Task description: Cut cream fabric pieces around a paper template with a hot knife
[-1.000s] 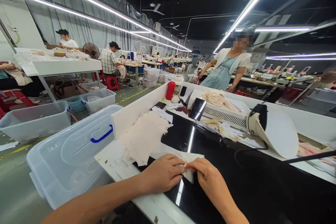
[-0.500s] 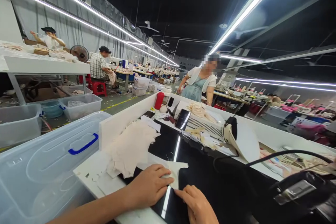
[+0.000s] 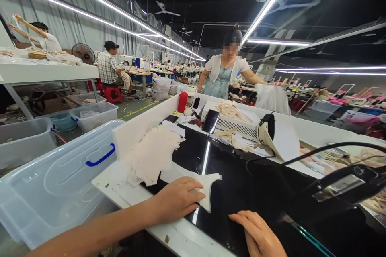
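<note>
- Your left hand [image 3: 181, 198] is resting on the pale piece [image 3: 209, 186], fingers extended, not clenching it.
- The piece is lying under and just beyond those fingers, your left hand being nearer; its covered part is hiding its long axis.
- Your right hand [image 3: 259, 231] is apparently holding nothing, apart from the piece, over the black tabletop [image 3: 241, 176].
- Tweezers [image 3: 310, 235] are lying to its right.

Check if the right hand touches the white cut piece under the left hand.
Apart: the head view shows black tabletop between the right hand and the white cut piece.
</note>
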The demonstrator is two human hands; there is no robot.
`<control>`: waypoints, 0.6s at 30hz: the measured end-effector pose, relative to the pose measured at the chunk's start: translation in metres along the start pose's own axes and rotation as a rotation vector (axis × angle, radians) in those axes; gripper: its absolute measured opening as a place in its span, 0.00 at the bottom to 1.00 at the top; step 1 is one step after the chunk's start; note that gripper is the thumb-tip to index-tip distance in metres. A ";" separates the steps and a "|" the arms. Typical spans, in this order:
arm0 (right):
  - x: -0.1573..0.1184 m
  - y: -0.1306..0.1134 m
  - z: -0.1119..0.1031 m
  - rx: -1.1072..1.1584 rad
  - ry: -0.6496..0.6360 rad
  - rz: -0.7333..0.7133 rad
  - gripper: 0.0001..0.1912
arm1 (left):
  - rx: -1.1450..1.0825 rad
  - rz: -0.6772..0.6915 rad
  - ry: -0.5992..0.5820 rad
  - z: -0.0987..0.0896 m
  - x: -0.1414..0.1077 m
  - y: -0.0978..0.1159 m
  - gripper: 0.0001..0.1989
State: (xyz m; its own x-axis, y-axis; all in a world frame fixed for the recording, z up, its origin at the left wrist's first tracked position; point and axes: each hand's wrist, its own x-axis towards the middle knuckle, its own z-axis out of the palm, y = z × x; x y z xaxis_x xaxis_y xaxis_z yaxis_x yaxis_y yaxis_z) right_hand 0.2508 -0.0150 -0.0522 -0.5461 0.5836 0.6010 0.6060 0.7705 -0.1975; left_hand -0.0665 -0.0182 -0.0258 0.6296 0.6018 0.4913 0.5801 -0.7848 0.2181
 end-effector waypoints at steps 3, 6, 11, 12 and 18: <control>0.005 -0.004 0.003 -0.010 0.003 0.003 0.18 | 0.069 0.092 0.019 0.000 0.008 -0.002 0.06; 0.015 -0.012 0.002 -0.039 0.028 -0.028 0.17 | 0.148 0.180 -0.028 0.001 0.017 -0.003 0.04; 0.016 -0.013 0.003 -0.051 0.029 -0.031 0.18 | 0.287 0.280 -0.091 0.010 0.024 0.000 0.10; 0.014 -0.012 0.005 -0.047 0.020 -0.021 0.18 | 0.299 0.287 -0.084 0.012 0.024 0.001 0.10; 0.008 -0.001 0.012 -0.032 -0.050 -0.012 0.21 | 0.385 0.337 -0.044 0.017 0.027 0.005 0.11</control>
State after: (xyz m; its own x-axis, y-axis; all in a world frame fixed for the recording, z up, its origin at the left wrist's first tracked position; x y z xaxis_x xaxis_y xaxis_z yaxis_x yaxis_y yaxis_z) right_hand 0.2390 -0.0081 -0.0560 -0.5810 0.5873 0.5635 0.6170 0.7693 -0.1656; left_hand -0.0380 -0.0033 -0.0258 0.8306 0.3370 0.4432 0.4845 -0.8297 -0.2771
